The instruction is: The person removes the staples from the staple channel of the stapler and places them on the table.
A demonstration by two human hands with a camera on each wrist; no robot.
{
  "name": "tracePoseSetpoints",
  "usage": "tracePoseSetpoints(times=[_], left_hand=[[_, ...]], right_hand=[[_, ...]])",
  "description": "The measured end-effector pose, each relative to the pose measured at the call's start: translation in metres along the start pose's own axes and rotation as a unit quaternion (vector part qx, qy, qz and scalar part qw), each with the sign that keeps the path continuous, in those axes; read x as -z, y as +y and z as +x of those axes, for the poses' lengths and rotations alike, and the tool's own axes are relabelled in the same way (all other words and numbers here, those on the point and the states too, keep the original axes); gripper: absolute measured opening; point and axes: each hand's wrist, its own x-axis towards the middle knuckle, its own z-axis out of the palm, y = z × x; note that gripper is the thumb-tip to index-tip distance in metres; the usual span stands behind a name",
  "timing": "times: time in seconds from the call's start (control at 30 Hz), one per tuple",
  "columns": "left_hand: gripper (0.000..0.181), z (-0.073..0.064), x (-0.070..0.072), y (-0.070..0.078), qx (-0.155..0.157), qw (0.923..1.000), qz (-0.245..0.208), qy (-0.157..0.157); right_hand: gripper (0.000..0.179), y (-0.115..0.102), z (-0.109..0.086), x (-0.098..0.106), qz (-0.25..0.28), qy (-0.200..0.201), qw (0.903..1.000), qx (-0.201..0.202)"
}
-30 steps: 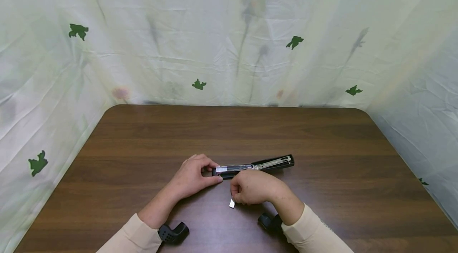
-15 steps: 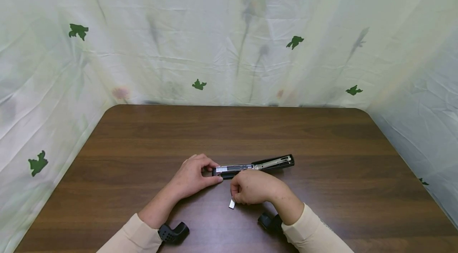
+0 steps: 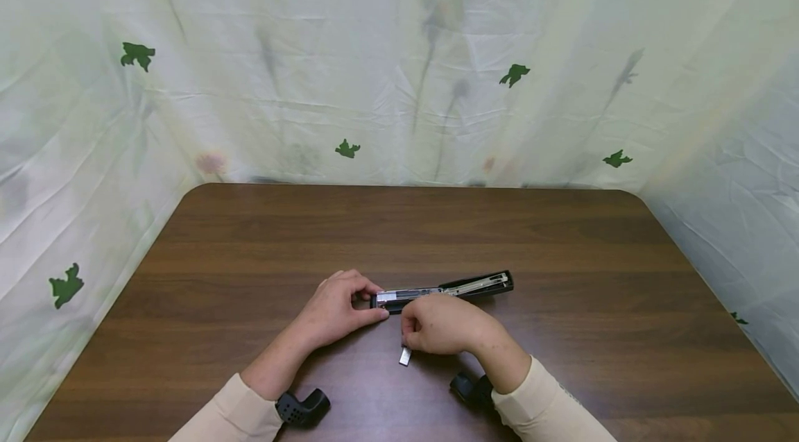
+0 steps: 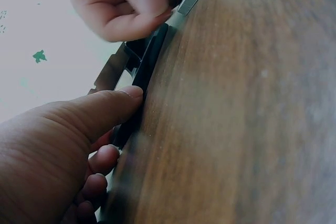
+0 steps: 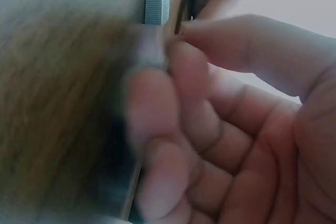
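Observation:
A black stapler [image 3: 477,285] lies folded wide open on the table, its top part swung to the right and its metal magazine showing. My left hand [image 3: 340,307] grips the stapler's left end, the thumb [image 4: 123,100] on the near side and fingers on the far side. Just in front of the stapler, a short silver strip of staples [image 3: 405,357] shows beyond my right hand's fingertips. My right hand [image 3: 446,325] has thumb and forefinger pinched together at the staples [image 5: 158,1], with a small blurred greyish bit between the tips. The other fingers curl inward.
The brown wooden table [image 3: 262,234] reaches back to a pale curtain [image 3: 374,67] with green leaf shapes, which also surrounds both sides. Black wrist devices [image 3: 304,407] sit under both cream sleeves [image 3: 227,414].
The right hand has lifted very slightly from the staples, so a little more of the strip shows. The left hand and the stapler have stayed in place.

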Motion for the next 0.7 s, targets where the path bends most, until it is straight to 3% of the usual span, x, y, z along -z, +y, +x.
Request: tracePoseSetpoints(times=[0.3,0.7], left_hand=[[0.025,-0.0002,-0.0001,-0.0008,0.002,1.0,-0.002,-0.004],[0.025,0.0,-0.0003,-0.0012,-0.001,1.0,-0.003,-0.001]], right_hand=[[0.014,0.0002,0.0041,-0.0002,0.019,0.086,0.9961,0.01],[0.009,-0.0004,0.0069,-0.003,0.025,0.139,0.9896,-0.029]])
